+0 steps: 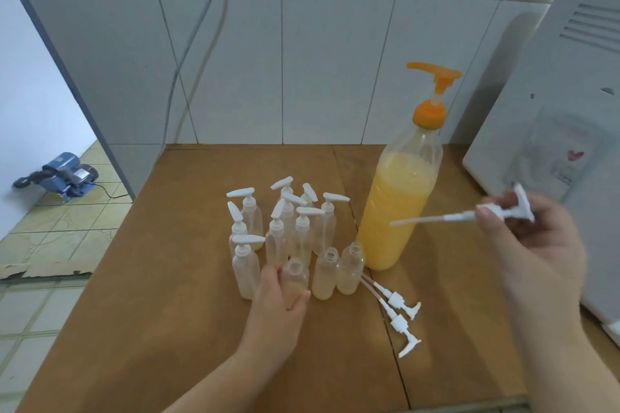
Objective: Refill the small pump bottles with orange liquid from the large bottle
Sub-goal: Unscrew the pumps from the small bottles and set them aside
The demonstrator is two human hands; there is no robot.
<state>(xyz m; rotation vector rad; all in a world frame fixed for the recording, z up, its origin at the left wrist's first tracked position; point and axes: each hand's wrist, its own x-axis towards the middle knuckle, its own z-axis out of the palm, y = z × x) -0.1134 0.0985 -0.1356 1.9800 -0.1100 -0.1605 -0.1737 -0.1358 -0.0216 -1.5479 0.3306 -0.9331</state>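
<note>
2 loose pumps (401, 320) lie beside 3 uncapped bottles (324, 273).

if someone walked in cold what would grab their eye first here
The large bottle of orange liquid with its orange pump top, standing right of centre on the brown table, draws the eye first. Left of it huddles a cluster of small pump bottles, three uncapped at the front. The right hand holds a removed white pump in mid-air.
</note>
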